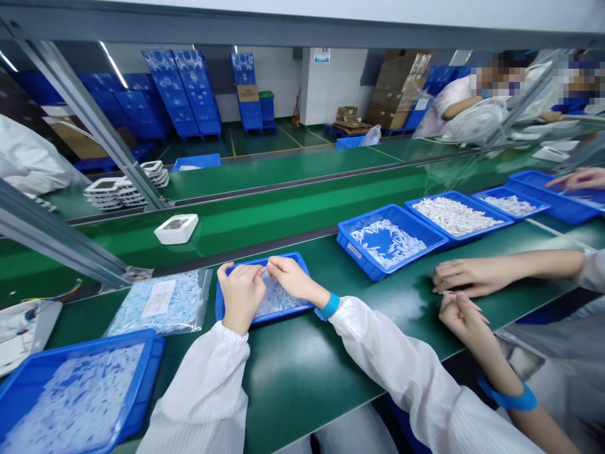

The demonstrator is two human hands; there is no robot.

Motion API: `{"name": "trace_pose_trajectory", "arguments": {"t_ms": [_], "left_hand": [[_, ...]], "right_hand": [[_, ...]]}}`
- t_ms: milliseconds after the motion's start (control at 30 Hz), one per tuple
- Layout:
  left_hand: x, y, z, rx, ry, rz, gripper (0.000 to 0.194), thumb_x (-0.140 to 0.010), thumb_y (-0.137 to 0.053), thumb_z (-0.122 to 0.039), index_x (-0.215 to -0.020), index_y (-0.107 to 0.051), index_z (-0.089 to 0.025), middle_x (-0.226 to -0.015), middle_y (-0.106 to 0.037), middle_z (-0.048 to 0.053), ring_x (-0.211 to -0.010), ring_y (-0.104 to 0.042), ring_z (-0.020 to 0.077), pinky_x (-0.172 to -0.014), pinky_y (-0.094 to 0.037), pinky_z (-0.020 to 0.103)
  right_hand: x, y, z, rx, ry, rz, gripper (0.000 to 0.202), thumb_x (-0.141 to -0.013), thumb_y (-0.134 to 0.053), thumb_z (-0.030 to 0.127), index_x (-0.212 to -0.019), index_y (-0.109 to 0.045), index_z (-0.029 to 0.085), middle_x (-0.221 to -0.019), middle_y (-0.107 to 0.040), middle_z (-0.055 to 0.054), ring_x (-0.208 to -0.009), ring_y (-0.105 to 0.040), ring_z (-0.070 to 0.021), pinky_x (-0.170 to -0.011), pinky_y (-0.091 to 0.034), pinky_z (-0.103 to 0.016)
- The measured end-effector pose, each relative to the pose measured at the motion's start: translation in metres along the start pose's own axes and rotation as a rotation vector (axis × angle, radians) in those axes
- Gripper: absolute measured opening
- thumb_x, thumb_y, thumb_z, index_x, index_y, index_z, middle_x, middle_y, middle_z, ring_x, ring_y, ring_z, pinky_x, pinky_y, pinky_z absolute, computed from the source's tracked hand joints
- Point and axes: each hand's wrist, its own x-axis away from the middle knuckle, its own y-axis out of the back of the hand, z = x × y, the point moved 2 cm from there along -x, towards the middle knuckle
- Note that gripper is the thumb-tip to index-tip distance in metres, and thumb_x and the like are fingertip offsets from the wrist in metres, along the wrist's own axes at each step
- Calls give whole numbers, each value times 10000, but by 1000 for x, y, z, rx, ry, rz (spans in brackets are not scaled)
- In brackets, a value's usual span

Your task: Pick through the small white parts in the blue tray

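Observation:
My left hand [242,291] and my right hand [293,277] meet above a small blue tray [301,260]. Both have fingertips pinched together, almost touching each other. Whatever lies between the fingers is too small or hidden to make out. Small pale pieces [278,297] cover the tray's bottom, partly hidden by my hands. Just left of the tray lies a clear plastic bag [186,301] full of light blue and white pieces, with a white paper label [159,298] on it. Nearer to me at the left stands a larger blue tray [154,359] holding thin whitish pieces.
To the right, several blue trays [373,268] of white parts stand in a row. A co-worker's hands [466,277] work beside me. Beyond runs a green conveyor belt [265,211] carrying a white housing [176,229]. A metal post [104,126] rises at the left, near stacked white frames [116,191].

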Motion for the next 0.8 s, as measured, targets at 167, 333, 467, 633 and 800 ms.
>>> {"name": "trace_pose_trajectory", "arguments": {"t_ms": [167,333,467,633,800], "left_hand": [[0,1,-1,-18,-33,-2,223,-782,-481,-141,-699,-673,-219,-715,-713,9,-689,-628,181,-955,-259,445],[0,1,-2,-23,-68,40,232,-783,-474,-125,-705,-672,-217,-718,-714,12,-680,-626,182,-958,-246,454],[0,0,-1,-26,-79,34,223,-794,-481,-140,-702,-668,-218,-693,-705,7,-657,-621,175,-954,-253,452],[0,1,-1,-48,-125,75,235,-782,-467,-124,-680,-660,-212,-669,-694,9,-638,-609,172,-950,-258,458],[0,2,1,-71,-201,169,257,-775,-444,-102,-692,-664,-206,-655,-687,7,-652,-607,176,-959,-248,470]], "right_hand": [[0,-1,1,62,19,10,272,-922,-375,177,-650,-377,176,-605,-391,43,-578,-355,-97,-545,-248,-220],[0,-3,0,96,14,29,254,-912,-376,162,-659,-401,173,-608,-408,41,-578,-364,-99,-545,-239,-220],[-1,-3,0,66,11,30,263,-897,-391,163,-635,-405,169,-595,-410,40,-578,-374,-100,-540,-237,-219],[-1,-2,-1,91,-4,55,282,-885,-397,148,-604,-413,162,-580,-419,39,-567,-382,-98,-534,-224,-222],[-1,-4,-2,115,-24,109,288,-874,-422,131,-588,-417,160,-566,-424,38,-565,-391,-98,-541,-237,-225]]}}
